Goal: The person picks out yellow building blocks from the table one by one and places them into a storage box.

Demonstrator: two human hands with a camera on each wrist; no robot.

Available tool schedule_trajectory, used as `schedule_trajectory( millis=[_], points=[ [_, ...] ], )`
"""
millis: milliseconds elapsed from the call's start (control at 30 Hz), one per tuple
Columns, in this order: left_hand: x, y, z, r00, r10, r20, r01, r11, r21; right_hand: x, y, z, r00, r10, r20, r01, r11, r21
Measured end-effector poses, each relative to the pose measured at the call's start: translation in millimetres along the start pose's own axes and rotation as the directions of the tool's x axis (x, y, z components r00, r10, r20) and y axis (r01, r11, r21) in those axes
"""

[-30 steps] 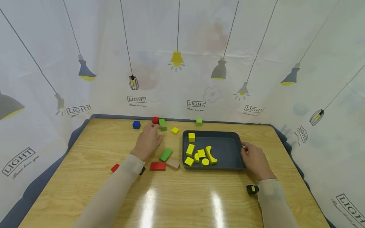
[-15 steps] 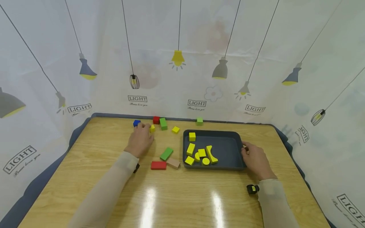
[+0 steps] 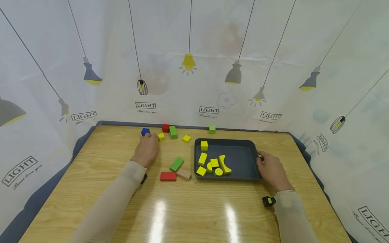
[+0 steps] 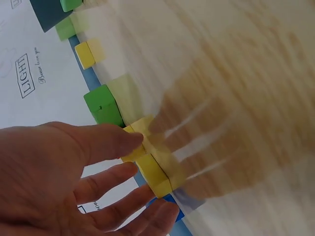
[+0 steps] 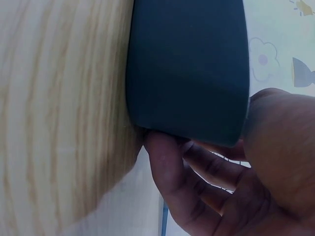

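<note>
At the back left of the table my left hand (image 3: 146, 151) reaches among blocks, its fingers slightly bent. In the left wrist view a yellow block (image 4: 153, 175) sits right at its fingertips, with a gap between thumb and fingers; no firm grip shows. The head view hides that block behind the hand. A blue block (image 3: 145, 131) stands just beyond the fingers, and another yellow block (image 3: 161, 137) is to their right. My right hand (image 3: 273, 170) grips the right edge of a dark tray (image 3: 243, 160) holding several yellow blocks (image 3: 214, 163) in its left half.
A red block (image 3: 165, 128), an upright green block (image 3: 173, 132), a yellow block (image 3: 186, 138) and a light green block (image 3: 211, 129) line the back edge. Left of the tray lie a green block (image 3: 177, 164), a red block (image 3: 168, 176) and a plain wooden block (image 3: 184, 174).
My left hand has moved left from beside the upright green block to the blue block, uncovering a yellow block. The forearm now covers a red block at the left. My right hand stays on the tray.
</note>
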State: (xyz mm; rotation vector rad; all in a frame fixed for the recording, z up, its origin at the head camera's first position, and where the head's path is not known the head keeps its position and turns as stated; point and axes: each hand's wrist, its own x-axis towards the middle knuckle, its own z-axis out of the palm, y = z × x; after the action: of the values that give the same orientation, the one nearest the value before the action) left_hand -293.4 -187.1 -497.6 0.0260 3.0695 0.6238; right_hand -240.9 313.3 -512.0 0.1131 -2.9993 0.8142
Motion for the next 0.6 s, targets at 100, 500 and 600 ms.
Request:
schedule_trajectory(
  millis=[100,500,600],
  points=[
    [-1.6,-1.4,0.6,1.0,0.005,0.0,-0.005,1.0,-0.01,-0.2,-0.5,-1.1,1.0,0.002,0.008,-0.002,1.0,0.002],
    [-3.0,-2.5,1.5,1.0,-0.004,0.008,0.004,0.999,-0.032,-1.3,-0.5,-1.1,1.0,0.0,0.003,0.0,1.0,0.004],
    [-2.2,-3.6,2.2,1.0,-0.005,0.009,0.005,0.999,-0.038,-0.9,-0.3,-0.7,1.0,-0.001,-0.001,0.001,1.0,0.003]
  ],
)
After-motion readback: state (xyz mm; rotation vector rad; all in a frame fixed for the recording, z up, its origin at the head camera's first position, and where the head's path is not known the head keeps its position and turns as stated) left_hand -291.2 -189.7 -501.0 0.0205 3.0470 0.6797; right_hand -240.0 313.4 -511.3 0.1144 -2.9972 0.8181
